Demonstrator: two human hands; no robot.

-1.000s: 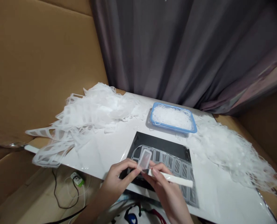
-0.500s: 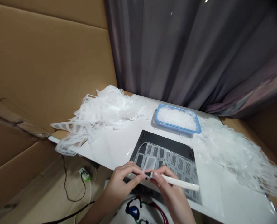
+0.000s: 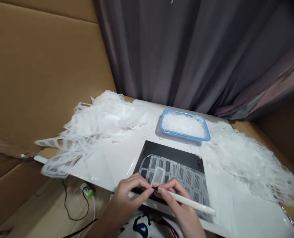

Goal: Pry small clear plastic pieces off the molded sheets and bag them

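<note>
My left hand pinches the near end of a small translucent rectangular plastic piece between thumb and fingers. The piece slants up over the black mat. In my right hand is a slim craft knife with a white handle, its dark tip end close to the left fingertips. Fingers hide the exact contact between tip and plastic. Beneath both hands, a translucent sheet of rectangular cells lies on the mat, partly covered by the right hand.
A blue tray full of thin white scraps stands behind the mat. White frame-like sheets are heaped at left, and a pile of clear trimmings spreads at right. Cardboard walls and a dark curtain enclose the white table.
The view has shifted slightly, moving the table's contents leftward. The knife's handle now slopes more downward to the right, and the plastic piece has turned a little. Both hands keep their grips.
</note>
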